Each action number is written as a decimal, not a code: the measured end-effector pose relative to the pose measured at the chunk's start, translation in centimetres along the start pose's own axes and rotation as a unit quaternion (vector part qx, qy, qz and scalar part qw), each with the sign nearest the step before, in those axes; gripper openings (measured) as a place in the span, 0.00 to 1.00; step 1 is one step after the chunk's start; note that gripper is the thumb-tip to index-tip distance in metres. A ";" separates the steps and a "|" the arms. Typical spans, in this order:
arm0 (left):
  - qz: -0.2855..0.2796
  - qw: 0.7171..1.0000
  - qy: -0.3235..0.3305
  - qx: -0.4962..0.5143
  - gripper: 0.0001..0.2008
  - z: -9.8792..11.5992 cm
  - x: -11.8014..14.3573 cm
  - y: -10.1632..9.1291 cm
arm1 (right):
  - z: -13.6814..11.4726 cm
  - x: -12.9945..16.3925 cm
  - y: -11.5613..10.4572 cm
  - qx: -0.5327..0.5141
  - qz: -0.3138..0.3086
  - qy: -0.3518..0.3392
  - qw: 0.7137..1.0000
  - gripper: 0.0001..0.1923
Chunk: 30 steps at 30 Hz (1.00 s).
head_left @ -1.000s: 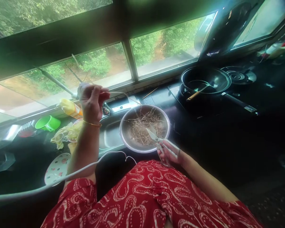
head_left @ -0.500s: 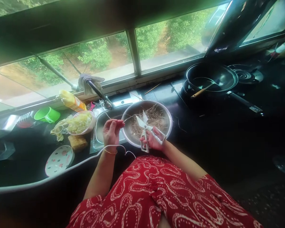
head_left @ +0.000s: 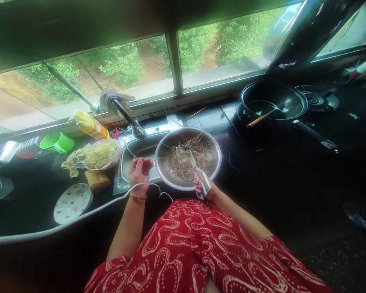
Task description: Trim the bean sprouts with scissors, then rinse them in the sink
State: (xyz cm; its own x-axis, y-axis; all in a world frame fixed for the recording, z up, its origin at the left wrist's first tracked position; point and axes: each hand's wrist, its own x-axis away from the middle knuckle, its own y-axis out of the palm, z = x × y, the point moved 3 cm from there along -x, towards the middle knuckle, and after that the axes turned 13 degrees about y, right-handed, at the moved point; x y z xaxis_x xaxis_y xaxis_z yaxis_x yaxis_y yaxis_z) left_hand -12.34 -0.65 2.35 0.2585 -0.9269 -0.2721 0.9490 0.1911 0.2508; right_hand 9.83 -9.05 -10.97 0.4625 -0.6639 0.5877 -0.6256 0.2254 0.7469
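Note:
My right hand [head_left: 205,185] is wrapped round the handles of white-handled scissors [head_left: 193,161], whose blades are nearly together over the basin. Thin dry brown roots or stalks [head_left: 186,156] lie heaped inside the round metal basin [head_left: 218,150], which rests partly over the sink edge. Left of the basin, my left hand [head_left: 140,171] is closed in a pinch on a thin pale stalk [head_left: 131,151] that sticks out up and left over the sink. The stalk's other end is mostly hidden by the fingers.
At left stand a bowl of pale leafy vegetables [head_left: 102,154], a green mug [head_left: 57,142], a yellow bottle [head_left: 90,125], a sponge [head_left: 96,180] and a patterned plate [head_left: 73,203]. The tap [head_left: 128,116] rises behind the sink [head_left: 126,162]. A wok [head_left: 293,103] sits right; a white hanger-like rod [head_left: 110,204] crosses in front.
The scissor blades have gone from spread to nearly together, and my right hand has shifted slightly right. My left hand has moved a little left and down, away from the basin.

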 end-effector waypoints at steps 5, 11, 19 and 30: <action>0.011 0.997 0.040 0.058 0.13 0.9 -1.4 2.8 | 0.2 4.0 -1.0 0.084 -0.061 -0.027 0.994 0.32; -0.057 0.997 -0.039 0.030 0.15 -1.9 1.6 6.4 | -0.4 4.1 2.6 0.215 -0.087 -0.012 0.973 0.32; -0.031 0.982 -0.185 0.014 0.15 -7.1 3.9 4.9 | 0.1 1.4 2.4 0.153 0.045 0.049 0.986 0.15; -0.273 0.834 -0.150 -0.455 0.16 -9.8 -1.9 4.6 | -1.1 3.1 -1.2 0.228 0.169 -0.132 0.950 0.29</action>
State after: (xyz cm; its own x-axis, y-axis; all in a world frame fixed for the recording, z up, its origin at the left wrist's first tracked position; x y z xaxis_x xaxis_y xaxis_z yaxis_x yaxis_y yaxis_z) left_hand -6.71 5.14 -5.11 -0.1847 -0.9688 0.1652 0.6893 -0.2475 -0.6809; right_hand 12.71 -10.60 -9.74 0.0499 -0.7781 0.6261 -0.9452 0.1658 0.2813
